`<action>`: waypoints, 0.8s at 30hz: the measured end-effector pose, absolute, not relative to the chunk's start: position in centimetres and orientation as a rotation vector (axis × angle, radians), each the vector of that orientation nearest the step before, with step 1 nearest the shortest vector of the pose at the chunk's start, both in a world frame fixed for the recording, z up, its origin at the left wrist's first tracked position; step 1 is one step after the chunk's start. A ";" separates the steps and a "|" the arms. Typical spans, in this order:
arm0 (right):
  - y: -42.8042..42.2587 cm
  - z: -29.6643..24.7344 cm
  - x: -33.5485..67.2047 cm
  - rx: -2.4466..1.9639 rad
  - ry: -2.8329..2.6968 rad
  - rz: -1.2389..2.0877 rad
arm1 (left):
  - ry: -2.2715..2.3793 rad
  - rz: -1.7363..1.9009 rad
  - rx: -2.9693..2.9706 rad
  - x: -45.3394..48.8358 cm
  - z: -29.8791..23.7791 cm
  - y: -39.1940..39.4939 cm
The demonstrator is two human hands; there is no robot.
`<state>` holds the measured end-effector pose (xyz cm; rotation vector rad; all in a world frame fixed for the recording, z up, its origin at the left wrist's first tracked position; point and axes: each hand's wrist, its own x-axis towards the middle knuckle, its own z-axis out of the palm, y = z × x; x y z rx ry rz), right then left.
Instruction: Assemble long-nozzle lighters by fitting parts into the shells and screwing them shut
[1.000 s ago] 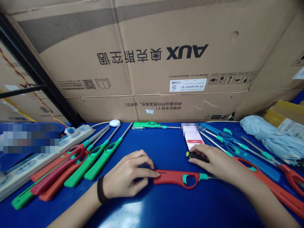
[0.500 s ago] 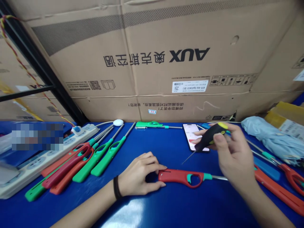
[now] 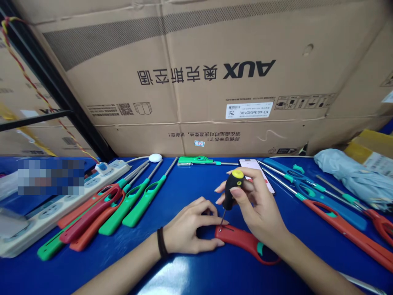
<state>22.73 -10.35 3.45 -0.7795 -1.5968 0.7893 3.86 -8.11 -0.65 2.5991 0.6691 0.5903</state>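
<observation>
A red long-nosed lighter [image 3: 242, 241] with a teal trigger lies on the blue table [image 3: 196, 278] in front of me. My left hand [image 3: 190, 229] curls round its butt end and pins it down. My right hand [image 3: 258, 205] grips a small screwdriver [image 3: 231, 191] with a black handle and yellow cap, held almost upright. Its thin tip touches the top of the red lighter's handle, close to my left fingertips. My right wrist covers the lighter's trigger end and nozzle.
Several red and green lighters [image 3: 116, 205] lie at the left beside a white power strip [image 3: 58, 205]. Blue and red lighters [image 3: 325, 205] lie at the right, a phone [image 3: 260, 174] behind my right hand, a folded grey umbrella [image 3: 353, 176] far right. A big cardboard box [image 3: 196, 78] walls the back.
My right hand took the screwdriver off the table, lifted it, then brought it left and down until its tip met the red lighter. The lighter's nozzle end has swung towards me.
</observation>
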 end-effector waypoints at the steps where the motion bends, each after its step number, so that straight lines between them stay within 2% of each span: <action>1: -10.5 3.4 22.8 -0.781 -1.594 0.780 | 0.663 0.594 2.593 3.9 -0.7 -8.1; 24: -11.1 3.1 22.7 -0.811 -1.635 0.802 | 0.684 0.567 2.626 3.8 -0.5 -8.0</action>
